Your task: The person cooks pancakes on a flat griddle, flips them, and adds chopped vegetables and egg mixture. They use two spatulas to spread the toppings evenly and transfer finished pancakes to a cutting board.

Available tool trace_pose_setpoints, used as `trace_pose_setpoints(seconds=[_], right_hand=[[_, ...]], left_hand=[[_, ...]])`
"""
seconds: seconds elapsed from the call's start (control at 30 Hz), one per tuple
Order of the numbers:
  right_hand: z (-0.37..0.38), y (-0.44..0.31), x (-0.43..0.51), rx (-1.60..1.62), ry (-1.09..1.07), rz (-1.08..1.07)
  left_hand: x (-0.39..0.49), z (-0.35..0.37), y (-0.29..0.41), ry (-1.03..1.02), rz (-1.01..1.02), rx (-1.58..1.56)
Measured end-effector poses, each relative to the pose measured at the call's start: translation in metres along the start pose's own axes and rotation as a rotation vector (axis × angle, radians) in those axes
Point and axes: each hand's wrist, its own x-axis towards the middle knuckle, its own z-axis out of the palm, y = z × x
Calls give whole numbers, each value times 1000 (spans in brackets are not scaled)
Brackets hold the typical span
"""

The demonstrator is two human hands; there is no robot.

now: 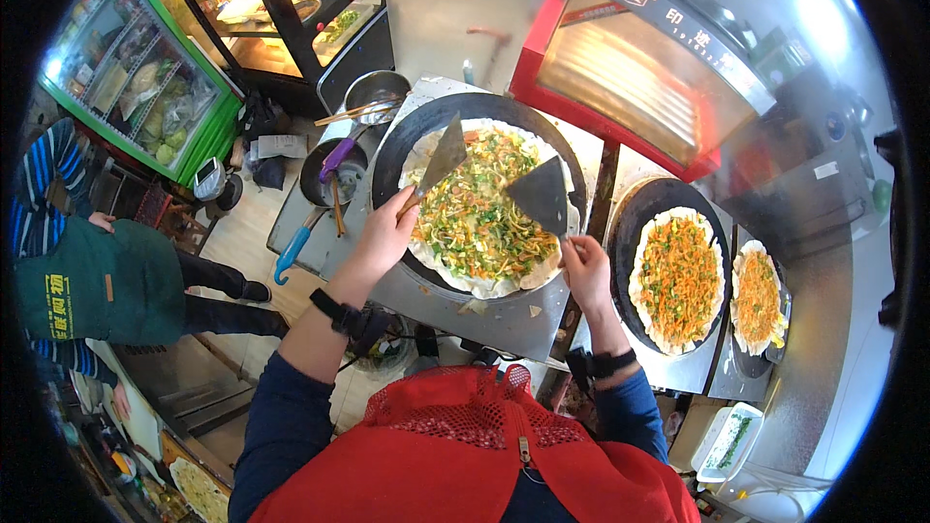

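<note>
A large round flatbread (472, 283) topped with chopped vegetables lies on a dark round griddle (389, 160). My left hand (389, 229) grips the handle of a triangular metal scraper (445, 156), whose blade is over the flatbread's upper left part. In my right hand (585, 269) is the handle of a second, darker scraper (541, 196), its wide blade over the right part of the topping. Whether either blade touches the food cannot be told. Both hands are near the griddle's front rim.
Two more topped flatbreads (679, 280) (757, 298) lie at right. A red-framed glass warmer (617, 73) stands behind. Pans (316, 174) and a pot (378, 87) sit left of the griddle. A person in a green apron (123, 283) stands at left, near a green fridge (182, 138).
</note>
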Motion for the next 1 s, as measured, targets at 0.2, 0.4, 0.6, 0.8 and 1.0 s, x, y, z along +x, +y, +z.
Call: trace_pose_setpoints(seconds=[0.2,0.4,0.6,0.8,1.0], right_hand=[[30,8,3,253,-235,76],[-7,-5,-39,130,-100,142],[34,-1,-18,-44,-184,-72],[-22,18,-8,-3,148,-118],[-32,16,-33,-208,217,-194]], left_hand=[[-77,-22,-16,68,-59,-134],[-145,-23,-11,106,-157,-298],[-139,-10,-4,145,3,-95],[-135,-16,-6,165,83,186],[-113,-17,-3,149,76,324]])
